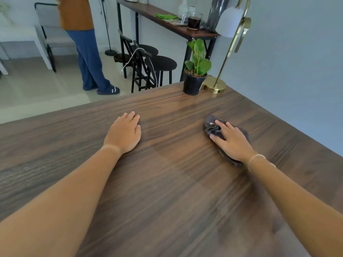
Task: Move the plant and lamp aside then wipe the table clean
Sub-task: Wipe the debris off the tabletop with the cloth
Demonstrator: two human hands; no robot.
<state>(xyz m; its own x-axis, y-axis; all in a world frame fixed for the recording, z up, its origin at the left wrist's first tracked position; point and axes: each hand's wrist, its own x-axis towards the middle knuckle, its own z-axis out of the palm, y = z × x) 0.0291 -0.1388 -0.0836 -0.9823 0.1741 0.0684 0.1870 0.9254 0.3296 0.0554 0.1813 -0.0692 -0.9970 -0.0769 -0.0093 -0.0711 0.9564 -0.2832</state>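
Note:
A dark wood table [167,182] fills the lower view. At its far corner stands a green plant in a black pot [194,80], and right beside it a brass lamp [215,85] with a white shade. My right hand [233,141] presses flat on a crumpled dark grey cloth [213,126] on the table's right side, fingers spread over it. Resting palm down on the bare wood near the middle is my left hand [124,132], with nothing in it.
A wall runs along the table's right edge. Beyond the far edge are black stools [160,64], a folded chair, and a narrow console table [167,21] with a mug, green cloth and bottle. A person [85,43] stands on the floor at the left.

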